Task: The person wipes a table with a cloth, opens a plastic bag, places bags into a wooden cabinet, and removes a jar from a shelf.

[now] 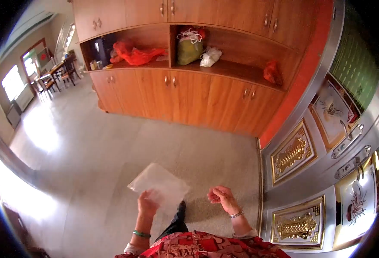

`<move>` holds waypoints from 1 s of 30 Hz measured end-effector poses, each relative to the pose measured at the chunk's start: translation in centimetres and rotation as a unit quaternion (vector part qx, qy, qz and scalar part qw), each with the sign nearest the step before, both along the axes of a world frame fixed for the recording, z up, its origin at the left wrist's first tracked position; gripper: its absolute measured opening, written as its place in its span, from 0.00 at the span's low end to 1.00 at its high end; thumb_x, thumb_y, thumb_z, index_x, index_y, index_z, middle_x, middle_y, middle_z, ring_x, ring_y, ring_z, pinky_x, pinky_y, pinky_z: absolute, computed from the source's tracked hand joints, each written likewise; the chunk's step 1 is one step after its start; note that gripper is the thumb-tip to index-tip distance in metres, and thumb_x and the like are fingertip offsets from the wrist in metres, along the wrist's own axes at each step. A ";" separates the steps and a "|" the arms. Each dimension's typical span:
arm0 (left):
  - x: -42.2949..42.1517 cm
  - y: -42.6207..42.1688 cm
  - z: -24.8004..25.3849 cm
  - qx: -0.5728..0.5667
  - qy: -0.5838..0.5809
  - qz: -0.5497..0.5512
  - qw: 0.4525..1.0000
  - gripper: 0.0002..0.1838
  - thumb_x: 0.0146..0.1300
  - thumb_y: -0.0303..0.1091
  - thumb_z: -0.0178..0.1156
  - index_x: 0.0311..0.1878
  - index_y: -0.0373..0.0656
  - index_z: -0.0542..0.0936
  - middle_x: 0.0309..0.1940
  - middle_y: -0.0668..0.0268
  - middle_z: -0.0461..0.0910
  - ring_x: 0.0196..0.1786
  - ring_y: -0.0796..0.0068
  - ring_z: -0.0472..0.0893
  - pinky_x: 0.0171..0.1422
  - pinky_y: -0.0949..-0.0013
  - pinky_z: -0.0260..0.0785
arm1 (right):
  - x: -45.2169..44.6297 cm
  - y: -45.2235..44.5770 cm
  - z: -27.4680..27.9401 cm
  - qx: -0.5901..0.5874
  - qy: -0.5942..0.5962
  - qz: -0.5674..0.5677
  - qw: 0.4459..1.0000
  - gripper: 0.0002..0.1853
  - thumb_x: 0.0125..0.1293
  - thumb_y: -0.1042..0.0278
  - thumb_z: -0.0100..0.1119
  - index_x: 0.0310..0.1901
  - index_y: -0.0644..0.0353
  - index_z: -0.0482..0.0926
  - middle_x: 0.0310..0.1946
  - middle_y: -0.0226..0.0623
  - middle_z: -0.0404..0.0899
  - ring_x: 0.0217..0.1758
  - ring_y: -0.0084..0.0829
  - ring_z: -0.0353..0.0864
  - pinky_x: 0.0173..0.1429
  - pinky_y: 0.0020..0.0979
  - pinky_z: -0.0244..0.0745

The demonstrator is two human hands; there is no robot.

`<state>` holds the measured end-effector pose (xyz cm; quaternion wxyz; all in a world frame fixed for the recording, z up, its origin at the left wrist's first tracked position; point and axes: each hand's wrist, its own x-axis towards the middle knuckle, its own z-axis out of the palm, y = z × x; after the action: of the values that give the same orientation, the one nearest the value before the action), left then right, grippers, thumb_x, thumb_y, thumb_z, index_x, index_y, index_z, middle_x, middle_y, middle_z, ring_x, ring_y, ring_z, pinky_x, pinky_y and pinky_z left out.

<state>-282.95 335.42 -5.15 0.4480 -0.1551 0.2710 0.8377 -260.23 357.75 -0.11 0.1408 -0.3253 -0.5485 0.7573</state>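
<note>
A clear, thin plastic sheet or bag [161,182] is held by my left hand [148,204], whose fingers are closed on its lower edge. A green bracelet circles the left wrist. To the right of the sheet and apart from it, my right hand [223,198] is raised with its fingers curled inward; whether anything small is between them cannot be made out. A metal bracelet is on the right wrist.
A wooden cabinet [189,90] stands ahead, its open shelf holding red bags [136,53], a green bag [190,50] and a white bag [210,56]. An ornate metal door [299,185] is at the right. Table and chairs [67,69] stand far left.
</note>
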 end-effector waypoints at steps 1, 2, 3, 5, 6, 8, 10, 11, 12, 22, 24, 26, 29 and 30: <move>-2.6 0.9 -1.3 0.001 -0.001 -0.008 1.000 0.14 0.58 0.42 0.45 0.36 0.42 0.74 0.32 0.67 0.74 0.39 0.64 0.73 0.47 0.59 0.66 | -1.1 1.8 -0.4 0.001 0.000 -0.011 1.000 0.14 0.63 0.56 0.52 0.35 0.60 0.76 0.28 0.32 0.79 0.30 0.21 0.79 0.31 0.24 0.75; -5.4 1.3 -3.4 0.127 0.042 -0.028 0.991 0.13 0.58 0.41 0.44 0.36 0.42 0.73 0.33 0.65 0.74 0.40 0.63 0.73 0.47 0.58 0.66 | -1.9 3.4 -0.5 0.001 -0.003 -0.019 1.000 0.14 0.63 0.56 0.52 0.35 0.60 0.76 0.28 0.32 0.79 0.30 0.21 0.79 0.31 0.24 0.75; -6.9 2.6 -3.2 0.251 0.081 -0.045 0.963 0.13 0.57 0.40 0.44 0.36 0.42 0.73 0.34 0.64 0.74 0.41 0.63 0.73 0.47 0.57 0.66 | -2.5 5.0 -0.6 -0.003 0.007 -0.036 0.999 0.13 0.63 0.57 0.52 0.35 0.60 0.76 0.28 0.32 0.79 0.29 0.21 0.79 0.31 0.24 0.75; -10.3 5.8 -2.5 0.171 0.073 -0.019 0.982 0.12 0.57 0.39 0.44 0.36 0.42 0.73 0.35 0.63 0.74 0.40 0.63 0.73 0.47 0.57 0.66 | -3.8 8.3 -0.7 -0.003 0.036 -0.057 0.998 0.12 0.63 0.59 0.51 0.35 0.61 0.76 0.28 0.34 0.80 0.27 0.23 0.79 0.30 0.25 0.75; -12.3 8.1 -1.1 0.087 0.066 0.013 0.994 0.12 0.57 0.38 0.44 0.37 0.42 0.73 0.35 0.62 0.74 0.40 0.63 0.73 0.46 0.57 0.66 | -4.2 10.2 -1.1 0.005 0.036 -0.060 0.998 0.12 0.63 0.59 0.51 0.35 0.61 0.76 0.28 0.34 0.80 0.27 0.23 0.79 0.30 0.25 0.75; -15.8 13.5 -0.1 0.110 0.070 0.000 0.992 0.12 0.58 0.37 0.44 0.38 0.42 0.73 0.37 0.62 0.74 0.42 0.63 0.74 0.47 0.56 0.67 | -5.2 14.1 -0.8 -0.065 0.044 -0.119 0.990 0.12 0.64 0.60 0.50 0.38 0.61 0.76 0.29 0.37 0.80 0.30 0.26 0.80 0.32 0.28 0.76; -18.4 20.1 1.0 0.115 0.093 -0.013 0.989 0.12 0.60 0.37 0.46 0.42 0.43 0.73 0.42 0.61 0.75 0.46 0.62 0.74 0.47 0.54 0.68 | -5.8 17.7 0.6 -0.056 0.037 -0.156 0.985 0.12 0.64 0.62 0.49 0.38 0.62 0.76 0.29 0.38 0.80 0.30 0.28 0.80 0.32 0.30 0.76; -19.0 23.6 2.7 0.117 0.111 -0.027 0.987 0.12 0.60 0.38 0.47 0.43 0.43 0.73 0.45 0.62 0.75 0.48 0.62 0.74 0.48 0.55 0.68 | -6.2 18.7 1.6 -0.035 0.034 -0.195 0.980 0.11 0.63 0.63 0.50 0.37 0.63 0.76 0.29 0.38 0.80 0.28 0.28 0.80 0.31 0.29 0.76; -19.5 27.0 4.5 0.118 0.130 -0.040 0.984 0.13 0.61 0.39 0.49 0.44 0.44 0.73 0.47 0.62 0.75 0.49 0.62 0.73 0.49 0.55 0.68 | -6.6 19.9 2.1 -0.017 0.029 -0.231 0.972 0.11 0.62 0.63 0.51 0.37 0.63 0.76 0.28 0.38 0.80 0.27 0.27 0.80 0.30 0.29 0.76; -20.4 52.0 7.9 0.241 0.107 -0.104 0.959 0.14 0.63 0.37 0.50 0.48 0.41 0.73 0.45 0.61 0.76 0.51 0.63 0.74 0.58 0.58 0.64 | -5.9 34.4 -0.3 -0.044 0.016 -0.307 0.951 0.11 0.64 0.64 0.50 0.36 0.63 0.76 0.27 0.38 0.79 0.26 0.27 0.78 0.29 0.26 0.73; -20.9 54.8 8.5 0.243 0.111 -0.118 0.956 0.13 0.63 0.36 0.50 0.48 0.41 0.74 0.43 0.61 0.77 0.49 0.64 0.74 0.58 0.58 0.64 | -6.4 39.1 -0.1 -0.038 0.040 -0.317 0.947 0.11 0.64 0.62 0.50 0.36 0.62 0.76 0.27 0.38 0.79 0.26 0.26 0.78 0.29 0.26 0.73; -21.4 57.5 8.9 0.230 0.135 -0.130 0.955 0.13 0.64 0.36 0.49 0.47 0.42 0.74 0.43 0.61 0.77 0.48 0.65 0.75 0.56 0.59 0.65 | -6.8 44.6 0.7 -0.014 0.049 -0.301 0.952 0.12 0.63 0.61 0.51 0.35 0.62 0.76 0.27 0.36 0.79 0.25 0.24 0.77 0.28 0.25 0.71; -22.3 61.1 8.0 0.236 0.151 -0.114 0.953 0.12 0.65 0.37 0.47 0.45 0.43 0.74 0.42 0.63 0.77 0.47 0.67 0.75 0.54 0.61 0.66 | -8.7 51.8 2.7 0.012 0.078 -0.308 0.948 0.11 0.61 0.61 0.54 0.35 0.61 0.76 0.25 0.33 0.78 0.25 0.25 0.77 0.28 0.26 0.71; -22.7 61.9 7.5 0.227 0.151 -0.119 0.955 0.11 0.64 0.37 0.48 0.44 0.43 0.74 0.42 0.64 0.76 0.47 0.68 0.74 0.54 0.61 0.66 | -9.5 54.0 4.5 0.022 0.089 -0.321 0.943 0.11 0.61 0.61 0.54 0.35 0.61 0.76 0.25 0.33 0.78 0.25 0.25 0.77 0.28 0.26 0.71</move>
<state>-305.66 397.29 2.32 0.5219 0.1130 0.1546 0.8312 -269.73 411.70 4.34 0.4318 -0.4126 -0.4163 0.6856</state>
